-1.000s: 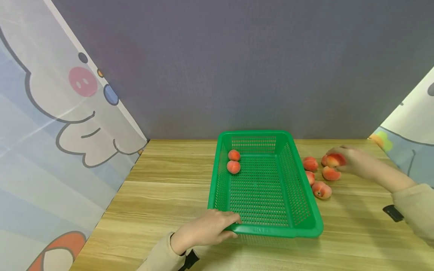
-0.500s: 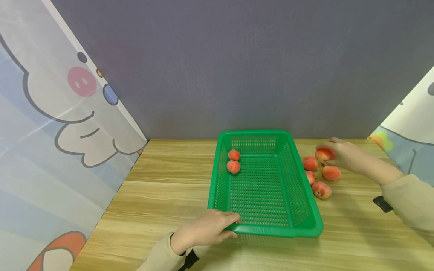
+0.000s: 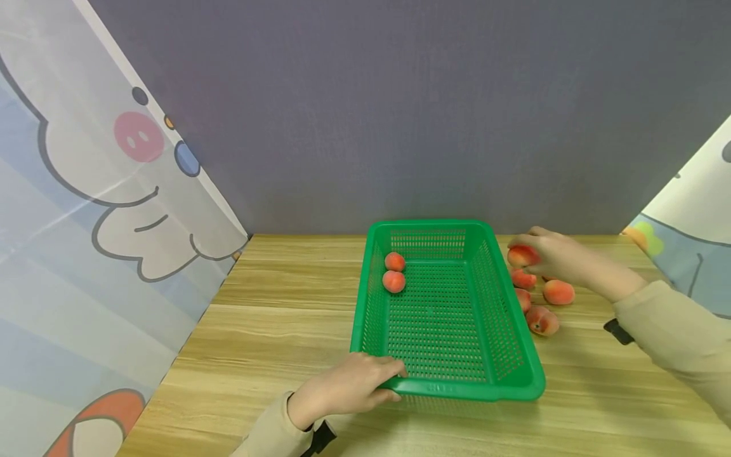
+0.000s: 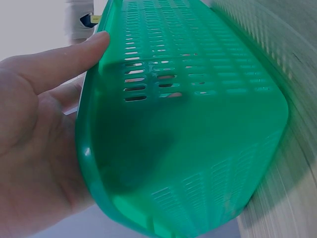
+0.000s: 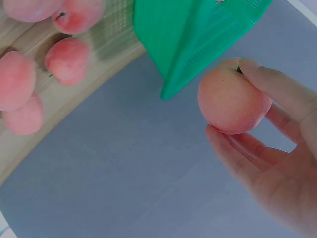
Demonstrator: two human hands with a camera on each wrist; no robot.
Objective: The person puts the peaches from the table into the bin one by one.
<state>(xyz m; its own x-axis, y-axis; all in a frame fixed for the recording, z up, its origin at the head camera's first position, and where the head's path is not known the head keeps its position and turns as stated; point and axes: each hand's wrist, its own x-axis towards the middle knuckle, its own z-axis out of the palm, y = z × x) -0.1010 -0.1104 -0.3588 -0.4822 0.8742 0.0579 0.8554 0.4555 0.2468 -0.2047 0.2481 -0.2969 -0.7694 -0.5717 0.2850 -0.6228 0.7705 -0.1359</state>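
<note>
A green perforated plastic basket (image 3: pixel 440 385) stands on the table. My left hand (image 3: pixel 348 385) grips its near rim, thumb on one side and fingers on the other, as the left wrist view shows at the basket wall (image 4: pixel 148 134). Between thumb and fingertips my right hand (image 3: pixel 556 254) pinches a red-yellow peach (image 5: pixel 233 99), raised just outside the basket's far right rim. Two peaches (image 3: pixel 394 281) lie inside the basket against its left wall. Several more, among them one peach (image 3: pixel 559 292) and another peach (image 3: pixel 542 320), lie on the table beside the basket's right side.
The wooden table (image 3: pixel 274 324) meets a grey upright panel (image 3: pixel 400 114) right behind the basket. Cartoon-printed sheets hang at both sides, the left sheet (image 3: pixel 114 222) reaching along the table edge.
My right hand has lifted the peach from the group on the right and carried it left toward the basket rim. My left hand and the basket have stayed in place.
</note>
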